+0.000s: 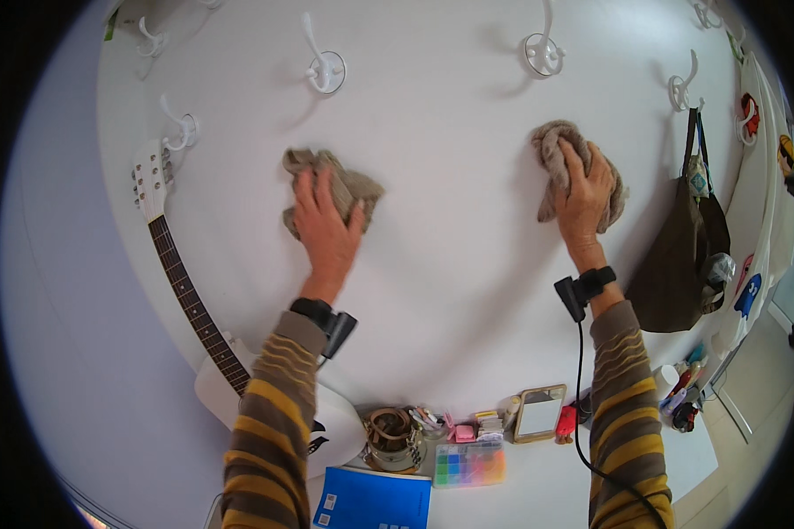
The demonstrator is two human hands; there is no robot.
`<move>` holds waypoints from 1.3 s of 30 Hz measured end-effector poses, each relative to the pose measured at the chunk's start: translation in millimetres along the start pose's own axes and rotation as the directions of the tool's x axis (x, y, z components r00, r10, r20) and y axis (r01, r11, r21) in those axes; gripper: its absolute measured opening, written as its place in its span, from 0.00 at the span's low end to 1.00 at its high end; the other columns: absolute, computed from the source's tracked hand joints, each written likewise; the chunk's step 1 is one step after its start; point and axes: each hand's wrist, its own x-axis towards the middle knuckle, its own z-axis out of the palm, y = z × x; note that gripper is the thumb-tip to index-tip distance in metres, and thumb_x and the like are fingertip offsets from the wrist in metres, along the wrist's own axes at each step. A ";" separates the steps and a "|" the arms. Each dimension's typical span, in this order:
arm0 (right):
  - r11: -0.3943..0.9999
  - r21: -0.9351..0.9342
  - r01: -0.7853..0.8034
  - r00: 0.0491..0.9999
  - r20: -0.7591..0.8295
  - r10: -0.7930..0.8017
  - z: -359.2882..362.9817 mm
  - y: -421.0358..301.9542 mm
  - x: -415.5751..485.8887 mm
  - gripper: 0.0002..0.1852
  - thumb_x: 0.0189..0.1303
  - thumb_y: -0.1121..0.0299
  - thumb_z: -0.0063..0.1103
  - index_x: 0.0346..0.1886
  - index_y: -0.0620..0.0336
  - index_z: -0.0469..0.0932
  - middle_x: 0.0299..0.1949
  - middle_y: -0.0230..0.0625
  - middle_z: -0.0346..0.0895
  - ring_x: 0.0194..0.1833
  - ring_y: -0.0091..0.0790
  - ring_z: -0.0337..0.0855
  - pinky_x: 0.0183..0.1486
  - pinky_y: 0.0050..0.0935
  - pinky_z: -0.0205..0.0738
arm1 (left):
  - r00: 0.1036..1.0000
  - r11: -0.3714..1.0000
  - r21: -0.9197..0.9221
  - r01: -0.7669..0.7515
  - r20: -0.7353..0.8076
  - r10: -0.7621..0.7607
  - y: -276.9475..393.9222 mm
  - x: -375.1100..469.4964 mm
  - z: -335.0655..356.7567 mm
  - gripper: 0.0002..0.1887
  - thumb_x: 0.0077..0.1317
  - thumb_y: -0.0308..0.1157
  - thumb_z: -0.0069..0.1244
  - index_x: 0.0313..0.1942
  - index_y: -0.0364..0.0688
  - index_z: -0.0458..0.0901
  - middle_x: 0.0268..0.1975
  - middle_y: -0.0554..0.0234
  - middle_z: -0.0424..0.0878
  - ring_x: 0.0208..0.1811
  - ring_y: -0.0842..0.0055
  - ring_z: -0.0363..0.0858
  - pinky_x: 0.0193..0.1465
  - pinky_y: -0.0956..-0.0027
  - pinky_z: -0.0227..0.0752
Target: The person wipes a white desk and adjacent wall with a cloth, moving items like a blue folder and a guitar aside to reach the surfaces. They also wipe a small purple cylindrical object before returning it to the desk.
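Observation:
Both arms reach up to a white wall panel (430,251). My left hand (325,215) presses a crumpled grey-brown cloth (360,188) flat on the panel, below a white double hook (327,71); the fingers lie spread on the fabric. Further right, my right hand (583,192) is on a second cloth (556,135), brown and bunched, with a fold of it between thumb and fingers. This cloth also lies against the panel, beneath another white hook (544,54). Black straps with small devices circle both wrists.
A white guitar (334,423) leans at the left. A dark bag (668,264) hangs from a hook at the right. Below, a white desk (529,496) holds a blue folder (377,499), a bead organizer box (470,466), a handbag (392,443) and a framed mirror (540,413).

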 end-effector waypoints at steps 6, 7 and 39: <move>0.979 0.089 0.186 0.970 0.144 -0.197 -16.4 1.4 -40.7 0.27 0.52 0.75 0.65 0.59 0.47 0.79 0.64 0.43 0.69 0.69 0.48 0.65 0.73 0.54 0.55 | 0.757 0.820 -0.116 -0.560 0.331 0.564 26.6 -89.2 2.5 0.30 0.56 0.27 0.58 0.62 0.49 0.75 0.67 0.53 0.69 0.67 0.57 0.68 0.65 0.48 0.63; 0.977 0.085 0.195 0.965 0.161 -0.206 -17.9 2.2 -43.1 0.27 0.52 0.74 0.66 0.59 0.47 0.79 0.64 0.43 0.69 0.69 0.48 0.65 0.73 0.54 0.55 | 0.672 0.742 -0.131 -0.658 0.342 0.656 26.4 -84.5 -1.2 0.28 0.58 0.25 0.55 0.61 0.49 0.76 0.66 0.55 0.70 0.66 0.60 0.69 0.65 0.50 0.64; 0.972 0.163 0.172 0.951 0.231 -0.207 -25.5 1.4 -45.3 0.38 0.41 0.68 0.76 0.63 0.47 0.74 0.68 0.44 0.65 0.71 0.49 0.62 0.73 0.55 0.52 | 0.610 0.671 -0.132 -0.729 0.319 0.725 63.1 -30.2 23.8 0.27 0.56 0.26 0.57 0.58 0.51 0.77 0.66 0.60 0.72 0.72 0.60 0.65 0.73 0.48 0.57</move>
